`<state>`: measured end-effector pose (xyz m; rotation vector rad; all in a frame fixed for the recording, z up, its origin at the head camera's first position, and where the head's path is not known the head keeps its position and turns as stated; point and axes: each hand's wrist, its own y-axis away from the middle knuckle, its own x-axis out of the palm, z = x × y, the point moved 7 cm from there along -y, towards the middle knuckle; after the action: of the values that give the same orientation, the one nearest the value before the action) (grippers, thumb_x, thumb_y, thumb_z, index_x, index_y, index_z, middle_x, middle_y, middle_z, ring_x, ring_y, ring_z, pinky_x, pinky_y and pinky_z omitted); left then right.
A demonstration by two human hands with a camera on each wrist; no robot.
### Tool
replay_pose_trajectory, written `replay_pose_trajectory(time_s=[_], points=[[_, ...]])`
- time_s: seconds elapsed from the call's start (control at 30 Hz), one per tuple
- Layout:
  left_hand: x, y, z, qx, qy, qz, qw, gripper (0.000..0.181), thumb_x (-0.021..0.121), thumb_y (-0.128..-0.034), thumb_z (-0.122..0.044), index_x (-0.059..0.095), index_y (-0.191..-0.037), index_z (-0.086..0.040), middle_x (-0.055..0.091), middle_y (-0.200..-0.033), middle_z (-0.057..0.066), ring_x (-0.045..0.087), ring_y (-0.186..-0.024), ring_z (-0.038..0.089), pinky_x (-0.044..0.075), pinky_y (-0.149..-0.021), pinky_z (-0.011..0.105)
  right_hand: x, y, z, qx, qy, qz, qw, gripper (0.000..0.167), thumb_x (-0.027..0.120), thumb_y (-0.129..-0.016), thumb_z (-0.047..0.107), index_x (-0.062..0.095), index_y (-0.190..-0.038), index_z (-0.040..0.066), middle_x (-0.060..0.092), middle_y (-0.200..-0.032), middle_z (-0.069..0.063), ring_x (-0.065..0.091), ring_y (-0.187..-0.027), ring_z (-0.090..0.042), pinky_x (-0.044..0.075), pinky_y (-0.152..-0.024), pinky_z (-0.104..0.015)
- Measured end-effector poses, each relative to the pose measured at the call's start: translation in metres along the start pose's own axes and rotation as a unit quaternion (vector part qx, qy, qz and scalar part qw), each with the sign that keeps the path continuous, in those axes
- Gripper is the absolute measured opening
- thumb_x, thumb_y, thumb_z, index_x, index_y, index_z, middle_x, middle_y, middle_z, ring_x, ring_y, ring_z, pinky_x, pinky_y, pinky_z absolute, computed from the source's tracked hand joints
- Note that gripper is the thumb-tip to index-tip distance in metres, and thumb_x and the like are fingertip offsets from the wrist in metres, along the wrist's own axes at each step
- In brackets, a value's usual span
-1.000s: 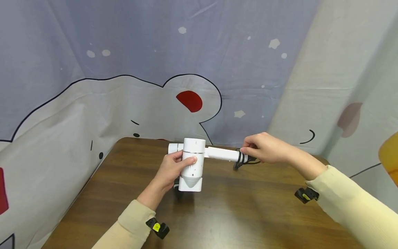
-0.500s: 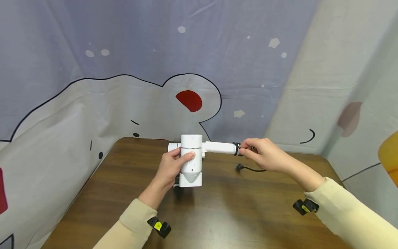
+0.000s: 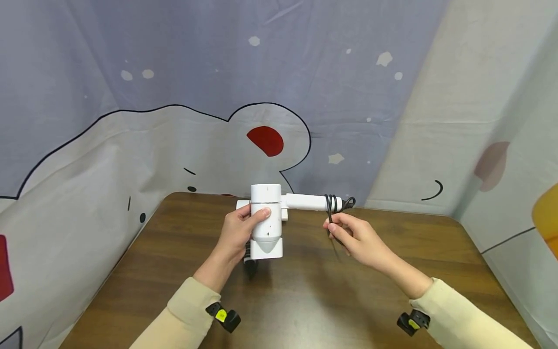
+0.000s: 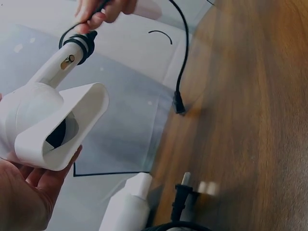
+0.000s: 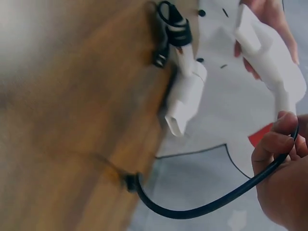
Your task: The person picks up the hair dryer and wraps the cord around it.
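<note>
A white hair dryer [image 3: 267, 223] is held up above the table by my left hand [image 3: 233, 237], thumb across its body and fingers behind. Its handle points right, and several turns of black power cord [image 3: 333, 203] circle the handle's end. Just below the handle, my right hand [image 3: 359, 242] pinches the cord between thumb and fingers. The cord's free length curves down from that hand to a black plug [image 4: 179, 103] near the tabletop in the left wrist view. In the right wrist view the plug [image 5: 130, 183] is blurred.
A second white hair dryer [image 5: 190, 96] lies on the wooden table [image 3: 301, 295], its black cord [image 5: 179, 32] wound round its handle. In the head view the held dryer mostly hides it. Behind the table hangs a printed curtain [image 3: 209, 160].
My right hand has gone from the handle's end to below and in front of it, drawing the cord along. The handle's cord turns show more openly. The held dryer has risen slightly.
</note>
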<state>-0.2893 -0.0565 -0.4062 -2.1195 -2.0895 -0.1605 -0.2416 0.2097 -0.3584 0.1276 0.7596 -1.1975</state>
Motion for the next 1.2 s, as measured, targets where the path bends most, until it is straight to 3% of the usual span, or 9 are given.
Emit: replay_pose_trajectory(time_s=[0.47, 0.83, 1.0, 1.2], points=[[-0.001, 0.006, 0.002, -0.026, 0.032, -0.012, 0.9991, 0.040, 0.078, -0.0935, -0.010, 0.069, -0.125, 0.012, 0.076, -0.092, 0.007, 0.072, -0.080, 0.015, 0.059, -0.072, 0.032, 0.036, 0.007, -0.030, 0.036, -0.074, 0.028, 0.9962, 0.022, 0.052, -0.114, 0.014, 0.071, -0.113, 0.003, 0.062, -0.086, -0.006, 0.049, -0.053, -0.010, 0.047, -0.049, -0.031], [-0.001, 0.010, 0.010, -0.052, 0.051, -0.008, 0.9973, 0.040, 0.077, -0.0941, -0.012, 0.069, -0.125, 0.012, 0.075, -0.090, 0.006, 0.072, -0.080, 0.016, 0.058, -0.073, 0.032, 0.042, 0.002, -0.039, 0.034, -0.062, 0.029, 0.9971, 0.022, 0.055, -0.113, 0.016, 0.075, -0.111, 0.008, 0.063, -0.083, -0.005, 0.046, -0.051, -0.006, 0.043, -0.046, -0.026], [0.001, 0.012, 0.011, -0.058, 0.064, 0.000, 0.9962, 0.040, 0.074, -0.0949, -0.012, 0.068, -0.125, 0.014, 0.075, -0.089, 0.004, 0.072, -0.079, 0.015, 0.058, -0.073, 0.031, 0.040, 0.002, -0.048, 0.077, -0.111, 0.039, 0.9900, 0.025, 0.056, -0.113, 0.019, 0.074, -0.114, 0.002, 0.062, -0.084, -0.009, 0.048, -0.055, -0.008, 0.046, -0.048, -0.028], [0.007, 0.012, 0.008, -0.051, 0.067, 0.024, 0.9962, 0.039, 0.075, -0.0935, -0.011, 0.068, -0.123, 0.014, 0.075, -0.089, 0.006, 0.072, -0.080, 0.016, 0.059, -0.074, 0.032, 0.032, 0.004, -0.071, 0.131, -0.157, 0.040, 0.9780, 0.031, 0.057, -0.113, 0.021, 0.072, -0.114, -0.006, 0.063, -0.086, -0.006, 0.048, -0.058, -0.005, 0.040, -0.051, -0.022]])
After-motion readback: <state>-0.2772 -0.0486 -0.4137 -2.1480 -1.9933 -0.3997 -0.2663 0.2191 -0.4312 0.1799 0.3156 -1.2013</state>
